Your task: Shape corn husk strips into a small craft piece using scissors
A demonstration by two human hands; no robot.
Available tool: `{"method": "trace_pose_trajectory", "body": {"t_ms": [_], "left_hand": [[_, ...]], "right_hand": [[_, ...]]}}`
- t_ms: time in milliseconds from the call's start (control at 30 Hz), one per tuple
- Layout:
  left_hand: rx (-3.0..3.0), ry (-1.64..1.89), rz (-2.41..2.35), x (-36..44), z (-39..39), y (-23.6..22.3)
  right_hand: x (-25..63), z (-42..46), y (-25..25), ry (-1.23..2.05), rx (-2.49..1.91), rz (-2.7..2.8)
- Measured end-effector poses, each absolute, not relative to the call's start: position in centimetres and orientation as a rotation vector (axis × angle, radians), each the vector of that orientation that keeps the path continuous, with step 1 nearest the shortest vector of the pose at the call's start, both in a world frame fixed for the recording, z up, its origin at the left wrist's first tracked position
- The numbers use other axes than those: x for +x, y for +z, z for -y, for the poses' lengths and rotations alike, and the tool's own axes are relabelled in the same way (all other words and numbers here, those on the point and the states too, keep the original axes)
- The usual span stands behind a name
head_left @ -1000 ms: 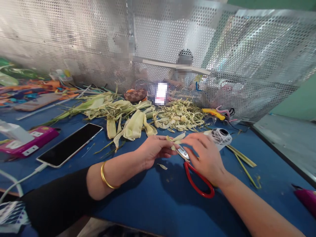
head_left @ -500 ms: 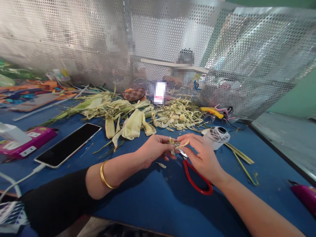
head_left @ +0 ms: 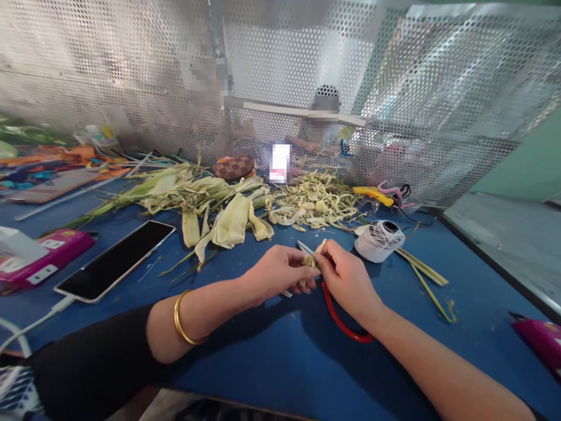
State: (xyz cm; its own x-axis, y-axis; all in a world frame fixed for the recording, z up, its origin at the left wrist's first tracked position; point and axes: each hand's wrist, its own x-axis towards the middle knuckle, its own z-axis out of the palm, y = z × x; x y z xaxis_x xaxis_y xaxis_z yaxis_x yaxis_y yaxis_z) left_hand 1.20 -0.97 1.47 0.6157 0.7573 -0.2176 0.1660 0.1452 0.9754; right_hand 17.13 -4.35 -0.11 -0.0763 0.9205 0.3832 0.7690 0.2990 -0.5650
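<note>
My left hand (head_left: 280, 270) is closed, pinching a small piece of pale corn husk (head_left: 309, 261) between thumb and fingers. Pressed close against it, my right hand (head_left: 344, 278) is closed too, with thumb and forefinger gripping the upper end of the same husk. Under my right hand lie red-handled scissors (head_left: 336, 318) on the blue table; part of the handles is hidden, and the blades point away to the left. A spool of white thread (head_left: 379, 241) stands just beyond my right hand. Behind both hands rests a wide folded corn husk (head_left: 232, 221).
A heap of shredded husk strips (head_left: 313, 202) lies at the back, before a perforated metal screen (head_left: 280, 70). At left are a phone (head_left: 116, 260) on a cable and a magenta power strip (head_left: 48, 257). Stalk strips (head_left: 425, 275) lie at right. People sit beyond the screen.
My right hand has shifted left and its fingers have closed in on the husk, which is now more covered. The view has moved slightly, and more of the scissor blades shows.
</note>
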Motion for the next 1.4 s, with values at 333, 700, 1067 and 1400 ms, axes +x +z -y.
{"method": "trace_pose_trajectory", "body": {"t_ms": [333, 700, 1067, 1400], "left_hand": [[1.176, 0.677, -0.900, 1.3, 0.5, 1.0], [1.016, 0.791, -0.969, 1.4, 0.5, 1.0], [1.094, 0.868, -0.888, 1.4, 0.5, 1.2], [1.170, 0.778, -0.918, 1.6, 0.9, 1.4]], "right_hand": [[17.5, 4.3, -0.1, 0.227, -1.395, 1.848], [16.5, 5.4, 0.1, -0.683, -1.075, 2.273], [16.5, 4.0, -0.3, 1.070, -1.288, 1.125], [16.8, 4.7, 0.1, 0.347, -1.133, 1.799]]}}
